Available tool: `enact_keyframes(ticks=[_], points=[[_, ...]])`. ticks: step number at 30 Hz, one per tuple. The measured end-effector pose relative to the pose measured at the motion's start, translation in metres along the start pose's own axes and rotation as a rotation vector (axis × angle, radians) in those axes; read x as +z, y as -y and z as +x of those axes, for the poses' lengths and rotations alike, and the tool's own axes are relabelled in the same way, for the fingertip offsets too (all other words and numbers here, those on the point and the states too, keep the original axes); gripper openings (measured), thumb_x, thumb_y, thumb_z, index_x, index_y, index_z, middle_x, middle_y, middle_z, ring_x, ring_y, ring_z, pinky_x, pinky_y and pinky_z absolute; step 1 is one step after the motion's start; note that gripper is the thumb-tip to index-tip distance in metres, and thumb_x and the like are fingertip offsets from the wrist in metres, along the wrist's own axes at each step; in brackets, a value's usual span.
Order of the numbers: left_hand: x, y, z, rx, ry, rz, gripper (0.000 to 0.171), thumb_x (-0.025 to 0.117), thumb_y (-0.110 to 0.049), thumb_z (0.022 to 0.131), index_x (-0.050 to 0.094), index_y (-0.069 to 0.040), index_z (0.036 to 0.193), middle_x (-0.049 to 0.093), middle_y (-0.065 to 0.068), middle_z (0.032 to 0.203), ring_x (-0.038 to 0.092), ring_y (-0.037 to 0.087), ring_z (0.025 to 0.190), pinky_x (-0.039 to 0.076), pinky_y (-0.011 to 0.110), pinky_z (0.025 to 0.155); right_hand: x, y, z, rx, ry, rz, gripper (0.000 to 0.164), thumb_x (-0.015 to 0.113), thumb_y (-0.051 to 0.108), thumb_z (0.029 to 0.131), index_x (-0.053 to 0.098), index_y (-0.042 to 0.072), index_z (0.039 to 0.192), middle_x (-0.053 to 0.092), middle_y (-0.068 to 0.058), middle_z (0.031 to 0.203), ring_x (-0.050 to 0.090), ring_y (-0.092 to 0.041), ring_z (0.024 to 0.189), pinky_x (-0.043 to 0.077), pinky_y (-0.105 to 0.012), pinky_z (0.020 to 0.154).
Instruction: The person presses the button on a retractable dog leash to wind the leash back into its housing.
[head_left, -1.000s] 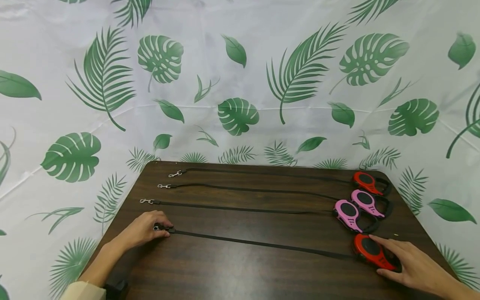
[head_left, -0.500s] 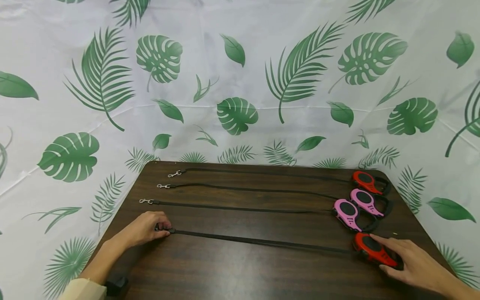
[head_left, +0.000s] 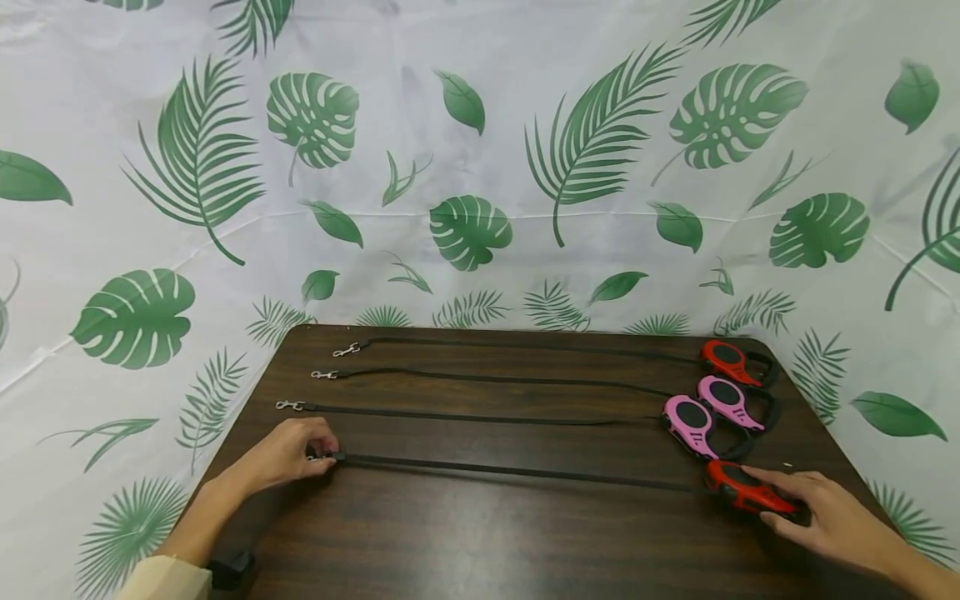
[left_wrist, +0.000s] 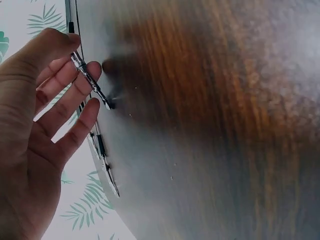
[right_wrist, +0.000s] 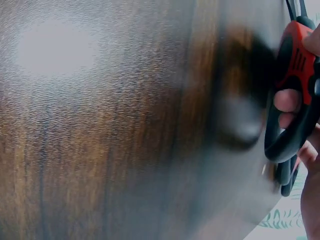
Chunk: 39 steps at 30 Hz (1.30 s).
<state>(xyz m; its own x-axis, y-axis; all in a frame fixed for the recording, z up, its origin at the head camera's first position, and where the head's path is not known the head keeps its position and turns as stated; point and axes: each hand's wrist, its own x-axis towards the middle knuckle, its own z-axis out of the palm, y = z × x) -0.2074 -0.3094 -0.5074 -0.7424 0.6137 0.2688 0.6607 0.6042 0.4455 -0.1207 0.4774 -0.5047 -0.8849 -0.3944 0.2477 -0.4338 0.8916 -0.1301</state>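
Note:
A red and black retractable dog leash (head_left: pixel 746 486) is in my right hand (head_left: pixel 836 521) at the table's right. In the right wrist view, fingers (right_wrist: pixel 287 100) curl through its black handle loop (right_wrist: pixel 280 147). Its black strap (head_left: pixel 487 469) stretches taut across the table to my left hand (head_left: pixel 288 454). There, thumb and fingers pinch the strap's end by its silver snap hook (left_wrist: pixel 92 82). In the left wrist view the other fingers spread loosely. The leash case is tilted, close over the tabletop.
Behind lie three more leashes with straps drawn out leftward: a red one (head_left: pixel 726 357) at the back and two pink ones, the nearer pink leash (head_left: pixel 688 421) close to the held case. Their silver hooks, such as the nearest hook (head_left: pixel 288 406), line the left of the brown table (head_left: pixel 480 550).
My right hand has tilted the red leash case and shifted it slightly up. The strap has risen and straightened between the hands. The left hand has barely moved.

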Motion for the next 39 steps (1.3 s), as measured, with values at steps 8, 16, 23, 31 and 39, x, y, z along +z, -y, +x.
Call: enact_keyframes(ticks=[8,16,23,31,39], points=[[-0.005,0.005,0.000,-0.079,0.030,-0.045,0.016,0.086,-0.003,0.082,0.076,-0.012,0.090,0.074,-0.010,0.083,0.068,0.001,0.075,0.059,0.030,0.064,-0.008,-0.001,0.011,0.018,0.012,0.104,0.046,0.095,0.024,0.077,0.078,0.019,0.120,0.080,-0.003,0.100,0.059,0.007,0.081,0.053,-0.027,0.064],[-0.013,0.004,0.005,-0.092,0.005,-0.054,0.016,0.086,-0.001,0.082,0.077,-0.011,0.091,0.076,-0.009,0.083,0.067,0.000,0.075,0.059,0.031,0.065,-0.018,-0.002,0.023,0.189,0.053,0.275,0.028,0.086,0.023,0.090,0.080,0.016,0.117,0.078,0.005,0.103,0.056,0.005,0.082,0.045,-0.022,0.065],[-0.019,0.003,0.011,-0.117,-0.008,-0.036,0.012,0.087,-0.005,0.084,0.081,-0.010,0.094,0.080,-0.004,0.086,0.070,0.002,0.076,0.059,0.031,0.065,-0.021,-0.011,0.034,0.293,0.121,0.425,0.024,0.075,0.023,0.101,0.079,0.012,0.122,0.075,0.013,0.106,0.059,0.007,0.093,0.048,-0.022,0.071],[-0.021,0.004,0.019,-0.107,-0.037,-0.054,0.012,0.086,-0.003,0.084,0.082,-0.008,0.095,0.080,-0.003,0.087,0.068,0.001,0.076,0.060,0.034,0.064,-0.029,-0.023,0.044,0.342,0.183,0.524,0.028,0.065,0.023,0.107,0.076,0.003,0.124,0.072,0.009,0.101,0.057,-0.001,0.088,0.049,-0.026,0.067],[-0.029,0.001,0.026,-0.111,-0.081,-0.070,0.014,0.086,-0.001,0.083,0.082,-0.009,0.095,0.079,-0.004,0.086,0.069,0.001,0.078,0.060,0.031,0.066,-0.037,-0.031,0.048,0.321,0.127,0.684,0.024,0.058,0.013,0.109,0.076,0.000,0.120,0.051,-0.002,0.070,0.049,-0.024,0.068,0.035,-0.035,0.054]])
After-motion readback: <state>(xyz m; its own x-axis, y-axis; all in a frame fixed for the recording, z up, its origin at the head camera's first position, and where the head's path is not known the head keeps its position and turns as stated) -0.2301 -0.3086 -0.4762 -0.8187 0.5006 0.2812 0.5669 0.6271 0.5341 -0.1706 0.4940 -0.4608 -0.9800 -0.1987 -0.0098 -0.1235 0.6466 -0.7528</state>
